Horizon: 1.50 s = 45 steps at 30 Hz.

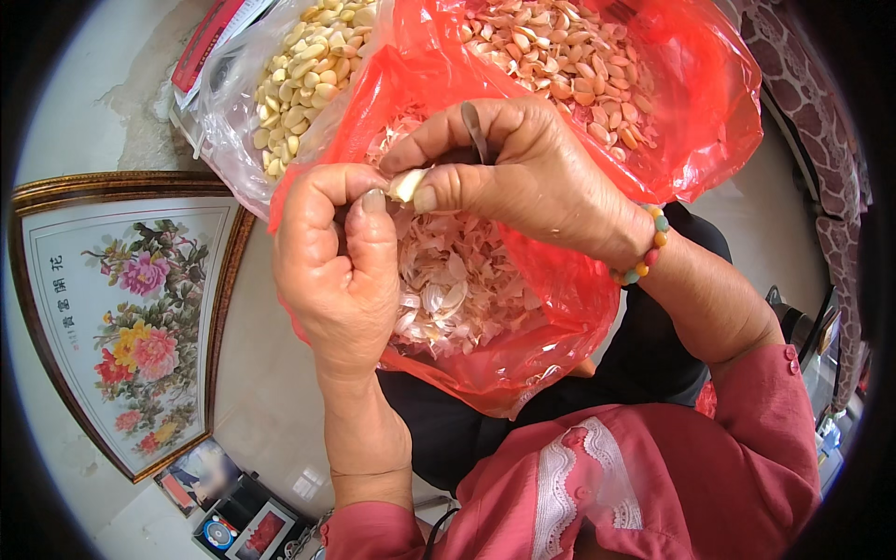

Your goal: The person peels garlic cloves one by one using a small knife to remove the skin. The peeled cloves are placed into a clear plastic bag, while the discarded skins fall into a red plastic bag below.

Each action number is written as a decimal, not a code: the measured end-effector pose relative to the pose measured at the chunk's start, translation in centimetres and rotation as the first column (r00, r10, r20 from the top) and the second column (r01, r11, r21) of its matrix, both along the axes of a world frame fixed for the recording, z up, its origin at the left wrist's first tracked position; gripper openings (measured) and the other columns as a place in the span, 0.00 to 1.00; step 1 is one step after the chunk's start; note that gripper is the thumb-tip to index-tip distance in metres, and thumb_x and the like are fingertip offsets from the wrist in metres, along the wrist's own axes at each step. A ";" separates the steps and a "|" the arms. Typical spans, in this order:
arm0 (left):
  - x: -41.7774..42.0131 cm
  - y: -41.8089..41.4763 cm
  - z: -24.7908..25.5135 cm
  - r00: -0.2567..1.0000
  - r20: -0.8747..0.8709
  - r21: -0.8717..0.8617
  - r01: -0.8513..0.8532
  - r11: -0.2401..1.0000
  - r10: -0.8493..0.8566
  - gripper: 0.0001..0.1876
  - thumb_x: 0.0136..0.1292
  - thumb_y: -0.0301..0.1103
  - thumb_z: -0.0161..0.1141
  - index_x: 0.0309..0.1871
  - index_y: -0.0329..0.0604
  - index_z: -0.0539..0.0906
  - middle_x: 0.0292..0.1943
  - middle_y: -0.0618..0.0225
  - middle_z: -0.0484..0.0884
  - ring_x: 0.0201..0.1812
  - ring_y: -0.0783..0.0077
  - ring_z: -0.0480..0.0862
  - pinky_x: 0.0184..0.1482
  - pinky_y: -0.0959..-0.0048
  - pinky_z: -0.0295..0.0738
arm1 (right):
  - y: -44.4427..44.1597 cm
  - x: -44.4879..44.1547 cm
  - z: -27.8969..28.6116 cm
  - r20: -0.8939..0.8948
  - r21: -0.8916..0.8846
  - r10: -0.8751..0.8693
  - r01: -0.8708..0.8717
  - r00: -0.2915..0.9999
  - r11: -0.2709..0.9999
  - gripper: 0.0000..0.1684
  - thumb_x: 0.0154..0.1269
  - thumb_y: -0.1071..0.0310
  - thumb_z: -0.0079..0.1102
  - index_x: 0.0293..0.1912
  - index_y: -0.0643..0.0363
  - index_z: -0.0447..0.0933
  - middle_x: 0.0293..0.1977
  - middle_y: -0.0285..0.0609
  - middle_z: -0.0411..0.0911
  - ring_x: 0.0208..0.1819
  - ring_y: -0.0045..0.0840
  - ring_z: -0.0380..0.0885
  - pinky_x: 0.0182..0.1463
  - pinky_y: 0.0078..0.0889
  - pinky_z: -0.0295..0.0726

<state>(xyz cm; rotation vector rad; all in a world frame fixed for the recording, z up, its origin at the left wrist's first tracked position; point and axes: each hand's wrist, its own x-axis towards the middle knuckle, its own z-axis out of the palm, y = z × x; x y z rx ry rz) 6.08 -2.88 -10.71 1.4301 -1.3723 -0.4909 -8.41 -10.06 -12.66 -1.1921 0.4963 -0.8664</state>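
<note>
Pinched between the thumb and fingers of my right hand (518, 161) is a pale, largely bare garlic clove (409, 185). A small dark metal blade (474, 129) also sticks up from that hand; its handle is hidden in the palm. My left hand (336, 259) meets the clove's left end with thumb and forefinger, its other fingers curled in. Directly below both hands, a red plastic bag (567, 287) holds papery garlic skins (469, 266) and a few whitish, skin-covered pieces (434, 301).
Peeled garlic cloves (308, 84) fill a clear plastic bag (227, 105) at the upper left. Unpeeled cloves (581, 63) lie in another red bag (721, 105) at the upper right. A framed flower picture (140, 315) stands left, above a photo and a dark box (245, 518).
</note>
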 end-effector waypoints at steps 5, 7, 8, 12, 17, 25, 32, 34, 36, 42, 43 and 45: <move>0.0 -0.2 0.2 0.967 0.256 -0.161 0.050 0.986 -0.008 0.06 0.56 0.16 0.52 0.36 0.36 0.74 0.30 0.65 0.77 0.31 0.75 0.77 0.36 0.77 0.74 | 0.1 -0.1 1.0 -0.021 0.183 0.060 -0.055 0.998 0.982 0.10 0.58 0.72 0.64 0.40 0.66 0.80 0.30 0.36 0.81 0.32 0.13 0.78 0.37 0.17 0.79; -0.1 -0.2 0.0 0.980 0.195 -0.129 0.055 0.990 -0.029 0.06 0.57 0.17 0.52 0.36 0.36 0.74 0.30 0.65 0.77 0.32 0.75 0.77 0.36 0.77 0.74 | 0.0 -0.3 0.9 -0.028 0.193 0.076 -0.070 0.997 0.979 0.10 0.58 0.71 0.64 0.40 0.67 0.80 0.30 0.36 0.81 0.32 0.14 0.78 0.37 0.17 0.79; -0.1 0.0 -0.1 0.992 0.125 -0.091 0.047 0.995 -0.035 0.05 0.58 0.17 0.52 0.36 0.36 0.74 0.30 0.66 0.77 0.32 0.76 0.76 0.36 0.78 0.73 | 0.0 -0.4 0.8 -0.018 0.187 0.081 -0.076 0.997 0.979 0.11 0.59 0.71 0.64 0.39 0.67 0.80 0.30 0.36 0.81 0.32 0.14 0.78 0.37 0.17 0.79; 0.1 0.4 0.2 0.988 -0.140 0.009 0.068 0.998 -0.066 0.03 0.63 0.20 0.51 0.37 0.36 0.74 0.32 0.68 0.76 0.28 0.80 0.74 0.32 0.81 0.71 | -0.1 -0.6 1.4 0.037 0.203 0.142 -0.147 0.989 0.968 0.10 0.59 0.71 0.64 0.39 0.68 0.79 0.31 0.38 0.81 0.33 0.17 0.80 0.39 0.19 0.80; 0.0 0.5 0.6 0.874 -0.462 0.031 0.183 0.983 -0.148 0.02 0.67 0.22 0.50 0.39 0.36 0.73 0.32 0.67 0.76 0.23 0.83 0.70 0.24 0.83 0.67 | -0.2 -0.4 0.9 0.153 0.187 0.189 -0.217 0.970 0.958 0.08 0.61 0.74 0.61 0.39 0.69 0.77 0.33 0.41 0.80 0.35 0.22 0.82 0.42 0.23 0.82; 0.5 0.2 0.9 0.667 -0.716 0.001 0.299 0.954 -0.208 0.05 0.70 0.28 0.48 0.38 0.36 0.72 0.31 0.64 0.75 0.20 0.82 0.69 0.22 0.82 0.68 | -0.3 -0.6 1.1 0.261 0.256 0.247 -0.314 0.933 0.914 0.08 0.61 0.74 0.61 0.38 0.69 0.76 0.34 0.44 0.81 0.36 0.23 0.81 0.43 0.23 0.81; -0.1 0.2 0.7 0.789 -0.586 -0.014 0.217 0.976 -0.184 0.05 0.70 0.28 0.48 0.39 0.35 0.70 0.36 0.61 0.77 0.21 0.81 0.73 0.23 0.82 0.71 | -0.2 -0.3 0.5 0.245 0.331 0.209 -0.284 0.947 0.900 0.12 0.58 0.73 0.64 0.41 0.68 0.75 0.34 0.43 0.81 0.37 0.22 0.81 0.42 0.21 0.79; -0.5 0.2 0.6 0.838 -0.530 -0.009 0.145 0.989 -0.128 0.04 0.70 0.27 0.47 0.40 0.35 0.70 0.37 0.60 0.77 0.22 0.80 0.74 0.24 0.83 0.71 | -0.1 -0.2 0.4 0.265 0.377 0.178 -0.271 0.948 0.886 0.14 0.58 0.74 0.64 0.42 0.68 0.74 0.35 0.43 0.80 0.37 0.22 0.81 0.42 0.22 0.79; -0.8 0.2 0.6 0.917 -0.400 0.010 0.020 1.000 -0.014 0.03 0.70 0.25 0.46 0.41 0.35 0.69 0.38 0.60 0.77 0.23 0.80 0.75 0.25 0.83 0.72 | 0.0 -0.3 0.4 0.228 0.370 0.150 -0.228 0.962 0.901 0.16 0.57 0.74 0.65 0.45 0.68 0.73 0.36 0.43 0.80 0.38 0.22 0.81 0.42 0.22 0.80; -1.3 0.2 -0.1 0.964 -0.258 -0.110 0.044 0.993 -0.071 0.02 0.69 0.22 0.45 0.42 0.35 0.68 0.39 0.59 0.76 0.25 0.80 0.75 0.26 0.83 0.72 | -0.2 -0.4 0.5 0.213 0.373 0.205 -0.274 0.955 0.886 0.23 0.57 0.75 0.64 0.52 0.65 0.69 0.40 0.44 0.78 0.39 0.27 0.81 0.45 0.27 0.81; -1.2 0.2 -0.1 0.966 -0.250 -0.110 0.046 0.993 -0.072 0.02 0.69 0.23 0.45 0.42 0.35 0.68 0.39 0.59 0.76 0.24 0.80 0.75 0.26 0.83 0.71 | -0.2 -0.3 0.5 0.204 0.355 0.198 -0.261 0.959 0.898 0.22 0.57 0.76 0.63 0.52 0.65 0.70 0.40 0.44 0.78 0.39 0.26 0.80 0.45 0.26 0.81; -1.0 0.2 -0.2 0.969 -0.236 -0.111 0.051 0.992 -0.076 0.02 0.69 0.23 0.45 0.42 0.35 0.68 0.39 0.58 0.76 0.23 0.80 0.74 0.25 0.83 0.71 | -0.2 -0.3 0.3 0.183 0.317 0.182 -0.233 0.966 0.919 0.21 0.57 0.76 0.62 0.51 0.65 0.70 0.41 0.43 0.78 0.39 0.25 0.80 0.45 0.25 0.81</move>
